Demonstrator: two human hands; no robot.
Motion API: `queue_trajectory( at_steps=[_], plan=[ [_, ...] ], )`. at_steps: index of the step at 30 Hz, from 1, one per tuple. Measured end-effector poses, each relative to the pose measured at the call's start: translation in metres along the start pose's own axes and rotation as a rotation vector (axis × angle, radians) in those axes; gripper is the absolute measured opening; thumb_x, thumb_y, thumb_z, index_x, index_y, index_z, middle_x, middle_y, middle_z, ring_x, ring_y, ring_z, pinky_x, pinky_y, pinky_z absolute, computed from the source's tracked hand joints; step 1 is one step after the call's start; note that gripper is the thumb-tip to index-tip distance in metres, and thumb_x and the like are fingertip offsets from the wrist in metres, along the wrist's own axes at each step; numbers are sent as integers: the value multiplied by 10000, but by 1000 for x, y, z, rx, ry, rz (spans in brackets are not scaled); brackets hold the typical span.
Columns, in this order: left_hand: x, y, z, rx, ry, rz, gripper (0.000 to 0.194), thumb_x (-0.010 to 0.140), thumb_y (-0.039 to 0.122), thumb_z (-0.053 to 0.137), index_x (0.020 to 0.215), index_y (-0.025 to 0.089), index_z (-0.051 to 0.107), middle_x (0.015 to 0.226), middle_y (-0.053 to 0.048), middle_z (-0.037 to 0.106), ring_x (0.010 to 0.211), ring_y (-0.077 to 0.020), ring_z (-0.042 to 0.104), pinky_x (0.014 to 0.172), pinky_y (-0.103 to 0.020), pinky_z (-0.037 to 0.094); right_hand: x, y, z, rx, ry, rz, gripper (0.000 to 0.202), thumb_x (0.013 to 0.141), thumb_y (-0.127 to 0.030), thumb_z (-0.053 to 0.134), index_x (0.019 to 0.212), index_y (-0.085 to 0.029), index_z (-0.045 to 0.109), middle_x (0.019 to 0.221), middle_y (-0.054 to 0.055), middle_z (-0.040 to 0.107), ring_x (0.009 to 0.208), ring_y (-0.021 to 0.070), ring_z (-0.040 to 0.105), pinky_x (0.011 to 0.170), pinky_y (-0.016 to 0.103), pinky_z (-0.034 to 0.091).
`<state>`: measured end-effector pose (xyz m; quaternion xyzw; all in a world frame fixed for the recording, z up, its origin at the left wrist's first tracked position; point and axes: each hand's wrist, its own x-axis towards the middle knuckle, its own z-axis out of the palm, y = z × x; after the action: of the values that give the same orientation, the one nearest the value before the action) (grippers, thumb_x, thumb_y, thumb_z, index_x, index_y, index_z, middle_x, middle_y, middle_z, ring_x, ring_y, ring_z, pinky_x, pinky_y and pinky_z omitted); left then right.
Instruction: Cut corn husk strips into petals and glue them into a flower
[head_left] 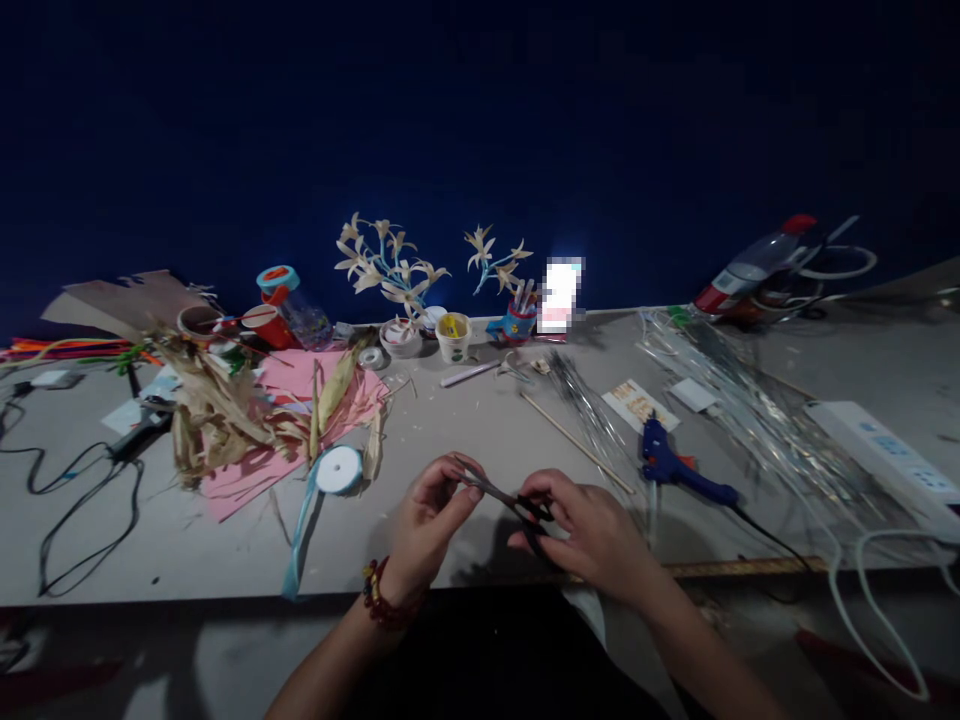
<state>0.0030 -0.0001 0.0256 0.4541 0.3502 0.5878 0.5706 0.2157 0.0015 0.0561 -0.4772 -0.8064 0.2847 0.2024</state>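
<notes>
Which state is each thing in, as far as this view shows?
Dark-handled metal scissors: held in the right hand; how far open, unclear
Left hand: fingers curled by the scissors' tips
White spool of light-blue ribbon: partly unwound
Blue plastic glue gun: lying on its side
Red-capped clear plastic bottle: capped, tilted
Long white power strip: lying flat
Bright pixelated screen: lit, upright

From my remote view, I see dark-handled scissors (513,502) gripped by the right hand (596,530), slim blades slanting toward the left hand's (429,525) fingertips.
</notes>
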Motion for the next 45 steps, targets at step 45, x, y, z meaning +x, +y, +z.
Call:
queue_trajectory(
  at_steps=[45],
  plan=[
    [52,-8,-22,764,-134,24,106,906,263,584,852,176,608,842,-44,690,807,-176,640,781,-284,497,29,43,44,-476,-115,207,302,781,-254,712,1054,-189,601,1057,76,667,880,248,667,682,296,408]
  ],
)
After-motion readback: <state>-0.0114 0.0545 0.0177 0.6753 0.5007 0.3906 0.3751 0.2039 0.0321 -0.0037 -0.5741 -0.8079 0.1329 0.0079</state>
